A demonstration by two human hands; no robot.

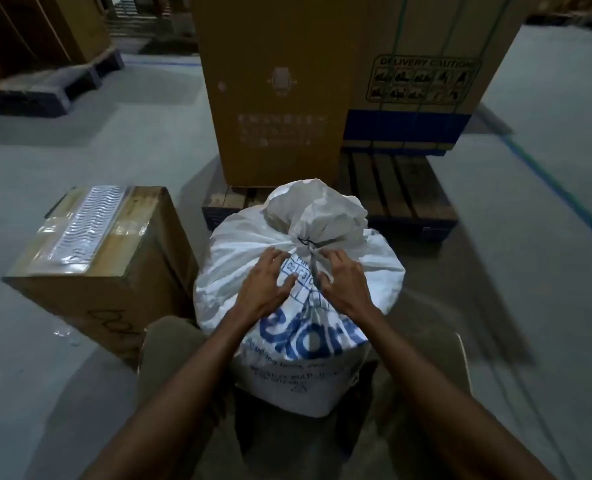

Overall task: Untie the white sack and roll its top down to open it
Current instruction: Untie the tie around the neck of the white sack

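A full white sack [363, 268] with blue print stands upright on the floor between my knees. Its neck is bunched and tied with a dark string [306, 242], and the loose top [317, 209] puffs up above the knot. A strip of the tie [313, 268] hangs down the front of the sack. My left hand [266, 285] rests flat on the sack just left of the knot, fingers apart. On the right of the knot, the fingers of my right hand [344, 280] curl against the hanging strip; a firm grip cannot be told.
A taped cardboard box [90, 251] sits on the floor at the sack's left. Behind the sack, tall cartons [280, 98] stand on a wooden pallet [398, 188]. Another pallet [38, 88] lies at the far left. Grey floor stretches on both sides.
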